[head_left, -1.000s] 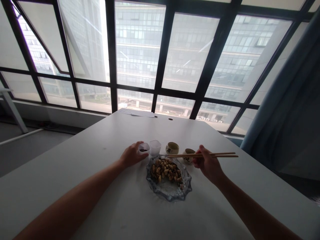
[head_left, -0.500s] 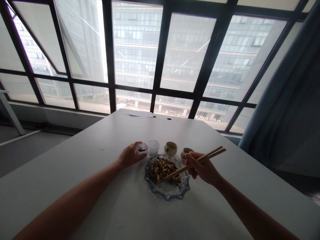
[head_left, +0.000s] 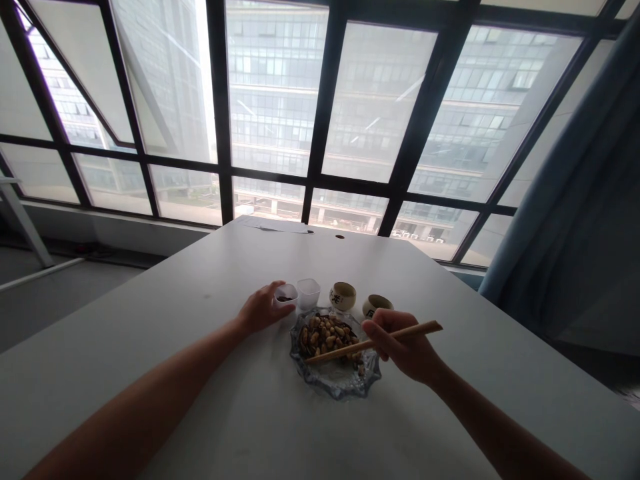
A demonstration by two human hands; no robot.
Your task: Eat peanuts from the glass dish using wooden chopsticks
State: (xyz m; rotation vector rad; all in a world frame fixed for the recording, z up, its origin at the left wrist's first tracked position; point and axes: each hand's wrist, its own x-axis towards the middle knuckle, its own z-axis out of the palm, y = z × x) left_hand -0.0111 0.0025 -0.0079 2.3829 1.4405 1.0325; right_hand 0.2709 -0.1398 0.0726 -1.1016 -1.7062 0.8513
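My left hand (head_left: 263, 308) is wrapped round a small translucent plastic cup (head_left: 286, 297) with something dark in its bottom. Beside it stands a second translucent cup (head_left: 309, 295). My right hand (head_left: 404, 341) grips a pair of wooden chopsticks (head_left: 420, 330), seen nearly in line with each other. Their tips lie low over the left part of a scalloped glass plate (head_left: 345, 392). On that plate is a heap of peanuts (head_left: 327, 333) mixed with dark pieces; whether the tips pinch anything I cannot tell.
Behind the plate stand a cream ceramic cup (head_left: 343, 297) with dark characters and a similar cup (head_left: 377, 305) near my right hand. Sheets of paper (head_left: 275, 227) lie at the far edge of the white table (head_left: 225, 413). A blue curtain (head_left: 545, 220) hangs at right.
My right hand has swung the chopstick tips left across the plate and lowered their back ends. My left hand keeps its grip on the plastic cup.
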